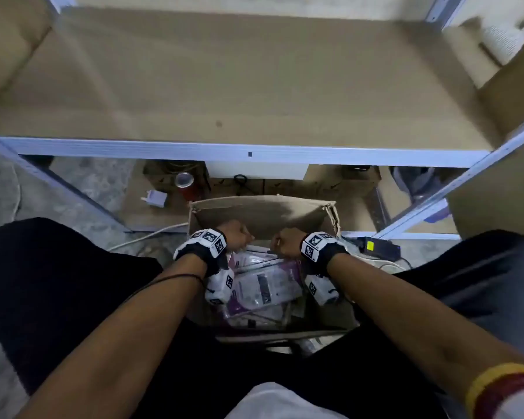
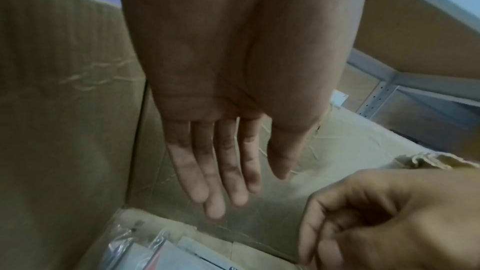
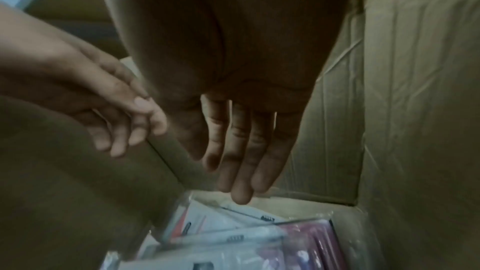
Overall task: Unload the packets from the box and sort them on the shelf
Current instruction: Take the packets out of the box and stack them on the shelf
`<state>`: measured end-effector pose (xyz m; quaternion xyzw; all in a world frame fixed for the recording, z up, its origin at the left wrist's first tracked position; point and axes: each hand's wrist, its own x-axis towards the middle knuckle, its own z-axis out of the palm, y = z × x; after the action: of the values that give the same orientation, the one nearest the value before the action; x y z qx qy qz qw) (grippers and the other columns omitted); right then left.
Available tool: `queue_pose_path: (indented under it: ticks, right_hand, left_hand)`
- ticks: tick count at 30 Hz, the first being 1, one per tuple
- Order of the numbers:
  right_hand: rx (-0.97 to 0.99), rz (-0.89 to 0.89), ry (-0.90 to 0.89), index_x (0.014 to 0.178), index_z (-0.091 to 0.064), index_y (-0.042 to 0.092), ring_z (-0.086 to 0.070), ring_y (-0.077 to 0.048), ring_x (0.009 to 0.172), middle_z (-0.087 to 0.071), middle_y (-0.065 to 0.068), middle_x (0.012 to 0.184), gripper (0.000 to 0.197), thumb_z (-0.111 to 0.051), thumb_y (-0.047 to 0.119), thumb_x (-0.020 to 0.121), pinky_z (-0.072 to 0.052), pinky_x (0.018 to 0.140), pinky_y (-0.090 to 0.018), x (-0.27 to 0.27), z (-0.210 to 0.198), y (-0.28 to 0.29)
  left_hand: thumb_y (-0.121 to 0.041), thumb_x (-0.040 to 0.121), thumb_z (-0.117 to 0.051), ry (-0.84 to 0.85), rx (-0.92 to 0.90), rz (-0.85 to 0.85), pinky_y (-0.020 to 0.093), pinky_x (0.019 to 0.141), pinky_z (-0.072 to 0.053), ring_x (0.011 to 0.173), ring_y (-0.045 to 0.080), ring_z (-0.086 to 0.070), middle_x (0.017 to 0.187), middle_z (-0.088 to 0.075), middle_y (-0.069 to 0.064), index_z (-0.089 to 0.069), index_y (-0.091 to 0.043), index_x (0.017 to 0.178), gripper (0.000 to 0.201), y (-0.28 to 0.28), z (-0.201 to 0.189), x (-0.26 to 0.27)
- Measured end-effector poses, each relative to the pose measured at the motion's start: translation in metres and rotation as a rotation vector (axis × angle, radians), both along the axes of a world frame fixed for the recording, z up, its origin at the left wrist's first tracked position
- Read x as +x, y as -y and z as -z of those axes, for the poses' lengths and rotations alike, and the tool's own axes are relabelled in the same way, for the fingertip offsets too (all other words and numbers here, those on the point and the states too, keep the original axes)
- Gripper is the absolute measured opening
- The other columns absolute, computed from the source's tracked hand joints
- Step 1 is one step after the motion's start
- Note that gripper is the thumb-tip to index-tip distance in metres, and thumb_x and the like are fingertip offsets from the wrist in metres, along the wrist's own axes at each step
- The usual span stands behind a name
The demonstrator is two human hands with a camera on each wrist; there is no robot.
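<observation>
Lying jumbled inside the open cardboard box [image 1: 263, 213]: clear plastic packets [image 1: 266, 285], white cards with purple-pink edging. Left hand [image 1: 235, 235] and right hand [image 1: 286, 241], fingers straight and relaxed, hover above them, holding nothing. Shelf [image 1: 224, 86]: bare brown board, beyond box.

Grey mottled floor [image 1: 0, 189], white cable [image 1: 152, 234], dim light.

I'm seeing black wrist straps [image 1: 204, 252] carrying white coded marker blocks [image 1: 315, 245], dark trousers [image 1: 58, 285], and a thin black cord [image 1: 176, 278] trailing.
</observation>
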<state>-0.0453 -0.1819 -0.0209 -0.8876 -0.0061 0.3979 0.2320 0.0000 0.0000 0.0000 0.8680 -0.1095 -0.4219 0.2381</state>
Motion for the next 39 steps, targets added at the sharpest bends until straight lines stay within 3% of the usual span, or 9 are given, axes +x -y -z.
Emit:
queue_pose_path:
  ticks: [2, 8, 11, 16, 20, 23, 26, 32, 39]
  right_hand:
    - [-0.048, -0.017, 0.037, 0.091, -0.074, 0.01, -0.069, -0.028, 0.09, -0.073, -0.013, 0.107, 0.02, -0.055, 0.016, 0.09, -0.055, 0.078, -0.03, 0.004, 0.01, -0.002]
    - [-0.033, -0.171, 0.095, 0.111, -0.073, 0.011, -0.064, -0.031, 0.108, -0.068, -0.009, 0.122, 0.026, -0.064, 0.008, 0.087, -0.051, 0.09, -0.032, -0.005, 0.051, -0.015]
    - [-0.061, -0.221, 0.127, 0.115, -0.07, 0.012, -0.061, -0.031, 0.113, -0.058, -0.006, 0.136, 0.031, -0.066, 0.007, 0.084, -0.05, 0.093, -0.034, -0.011, 0.068, -0.017]
    - [-0.161, -0.288, 0.117, 0.125, -0.061, 0.013, -0.055, -0.034, 0.121, -0.051, -0.015, 0.136, 0.041, -0.07, 0.016, 0.085, -0.047, 0.1, -0.04, -0.021, 0.089, -0.016]
    - [-0.205, -0.274, 0.183, 0.135, -0.048, 0.01, -0.048, -0.036, 0.127, -0.044, -0.018, 0.141, 0.056, -0.071, 0.014, 0.084, -0.042, 0.101, -0.041, -0.029, 0.095, -0.016]
    - [-0.258, -0.284, 0.19, 0.137, -0.048, 0.011, -0.041, -0.035, 0.133, -0.038, -0.019, 0.146, 0.051, -0.064, 0.013, 0.089, -0.04, 0.103, -0.043, -0.035, 0.097, -0.018]
    - [-0.31, -0.293, 0.185, 0.132, -0.057, 0.015, -0.04, -0.034, 0.133, -0.042, -0.015, 0.143, 0.04, -0.058, 0.013, 0.092, -0.043, 0.101, -0.045, -0.038, 0.097, -0.016]
    - [-0.317, -0.245, 0.158, 0.122, -0.064, 0.011, -0.06, -0.031, 0.118, -0.063, -0.012, 0.127, 0.033, -0.054, 0.008, 0.092, -0.049, 0.094, -0.039, -0.043, 0.094, -0.014]
    - [-0.19, -0.207, 0.095, 0.13, -0.054, 0.016, -0.055, -0.03, 0.123, -0.056, -0.011, 0.132, 0.045, -0.064, 0.01, 0.087, -0.046, 0.095, -0.034, -0.048, 0.098, -0.01]
  left_hand:
    - [-0.023, 0.097, -0.057, -0.033, 0.005, -0.041, 0.03, 0.074, -0.053, 0.076, 0.022, -0.065, 0.09, -0.072, 0.012, -0.072, -0.003, 0.096, 0.025, 0.0, 0.008, 0.006]
    - [-0.028, 0.099, -0.057, -0.072, 0.065, -0.072, 0.038, 0.09, -0.057, 0.095, 0.03, -0.07, 0.103, -0.074, 0.015, -0.072, 0.0, 0.108, 0.032, -0.002, 0.023, 0.006]
    - [-0.027, 0.098, -0.059, -0.061, 0.081, -0.078, 0.037, 0.088, -0.058, 0.093, 0.031, -0.071, 0.101, -0.075, 0.013, -0.073, -0.003, 0.109, 0.03, -0.004, 0.03, 0.006]
    - [-0.032, 0.097, -0.061, -0.051, 0.089, -0.085, 0.04, 0.092, -0.056, 0.1, 0.029, -0.07, 0.105, -0.076, 0.012, -0.074, -0.011, 0.112, 0.029, -0.005, 0.032, 0.005]
    - [-0.029, 0.097, -0.06, -0.054, 0.055, -0.123, 0.04, 0.092, -0.057, 0.098, 0.029, -0.072, 0.103, -0.076, 0.013, -0.073, -0.007, 0.109, 0.028, -0.003, 0.034, 0.002]
    - [-0.027, 0.098, -0.059, -0.077, 0.038, -0.136, 0.041, 0.092, -0.057, 0.097, 0.031, -0.073, 0.103, -0.075, 0.016, -0.071, -0.005, 0.11, 0.028, -0.002, 0.035, -0.002]
    - [-0.025, 0.098, -0.06, -0.085, 0.015, -0.153, 0.043, 0.09, -0.058, 0.093, 0.033, -0.074, 0.101, -0.075, 0.017, -0.071, -0.005, 0.106, 0.025, -0.004, 0.034, -0.005]
    - [-0.021, 0.098, -0.059, -0.12, -0.028, -0.188, 0.044, 0.086, -0.06, 0.094, 0.037, -0.073, 0.102, -0.074, 0.019, -0.07, -0.003, 0.105, 0.022, -0.004, 0.033, -0.007]
    - [-0.02, 0.098, -0.057, -0.127, -0.044, -0.205, 0.042, 0.079, -0.058, 0.08, 0.031, -0.069, 0.096, -0.072, 0.014, -0.069, -0.001, 0.108, 0.024, -0.004, 0.037, -0.009]
